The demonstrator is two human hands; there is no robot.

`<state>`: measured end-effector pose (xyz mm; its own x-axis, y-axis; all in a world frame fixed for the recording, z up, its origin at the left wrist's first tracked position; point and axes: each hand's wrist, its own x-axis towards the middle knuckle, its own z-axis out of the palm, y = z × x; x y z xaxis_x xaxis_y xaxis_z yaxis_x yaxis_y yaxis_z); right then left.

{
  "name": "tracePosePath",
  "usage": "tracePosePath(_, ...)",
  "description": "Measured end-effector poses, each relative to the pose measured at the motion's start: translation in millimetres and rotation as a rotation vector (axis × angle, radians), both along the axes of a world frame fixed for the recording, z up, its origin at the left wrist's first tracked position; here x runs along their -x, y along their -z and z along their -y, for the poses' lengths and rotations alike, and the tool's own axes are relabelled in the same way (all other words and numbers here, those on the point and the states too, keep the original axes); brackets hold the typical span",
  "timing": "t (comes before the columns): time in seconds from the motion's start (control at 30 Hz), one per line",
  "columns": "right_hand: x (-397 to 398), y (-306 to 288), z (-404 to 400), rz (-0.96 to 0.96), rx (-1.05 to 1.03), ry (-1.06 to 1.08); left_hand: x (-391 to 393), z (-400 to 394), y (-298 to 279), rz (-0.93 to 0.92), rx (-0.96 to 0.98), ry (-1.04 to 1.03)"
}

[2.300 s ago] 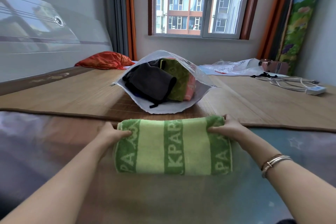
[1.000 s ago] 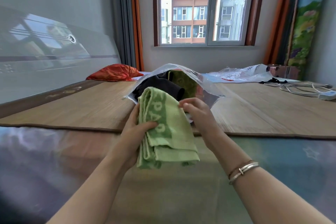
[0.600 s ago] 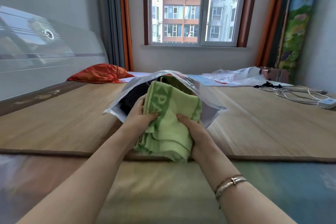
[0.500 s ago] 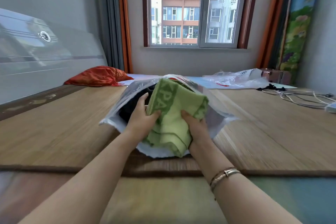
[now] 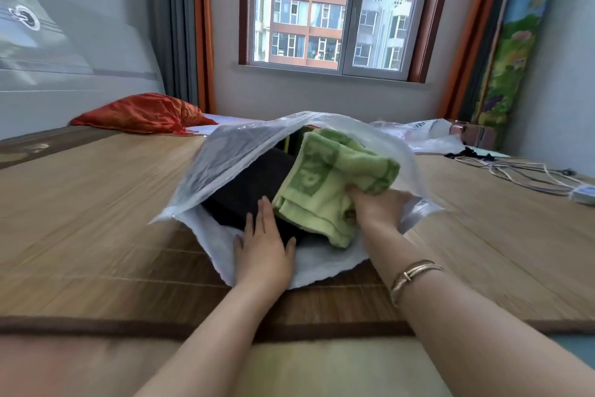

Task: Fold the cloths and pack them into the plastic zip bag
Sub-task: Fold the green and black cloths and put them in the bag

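Observation:
The clear plastic zip bag [image 5: 225,155] lies open on the bamboo mat, its mouth facing me. A dark folded cloth [image 5: 254,193] sits inside on the left. My right hand [image 5: 376,206] grips the folded green striped towel [image 5: 328,184] and holds it inside the bag's mouth, on the right side over the dark cloth. My left hand [image 5: 264,248] lies flat with straight fingers on the bag's lower lip and the edge of the dark cloth. More cloth deeper in the bag is mostly hidden.
The bamboo mat [image 5: 96,203] covers the bed. A red pillow [image 5: 141,113] lies at the back left. Crumpled plastic bags [image 5: 425,135] and a white cable with a charger [image 5: 547,181] lie at the back right. A window is on the far wall.
The folded towel was lifted off the bed and carried into the bag's mouth. My left hand has let go of it and now lies flat on the bag's lower edge.

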<state>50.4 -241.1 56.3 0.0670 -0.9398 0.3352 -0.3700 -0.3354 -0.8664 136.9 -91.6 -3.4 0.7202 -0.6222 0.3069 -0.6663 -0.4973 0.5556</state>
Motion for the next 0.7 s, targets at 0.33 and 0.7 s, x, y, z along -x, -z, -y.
tracePosePath(0.33, -10.2, 5.7, -27.9, -0.826, 0.733, -0.199, 10.8, -11.9, 3.4, 0.082, -0.24, 0.008)
tracePosePath(0.7, -80.5, -3.8, 31.3, -0.822, 0.338, -0.455, -1.4, -6.7, 11.7, 0.111, -0.455, -0.008)
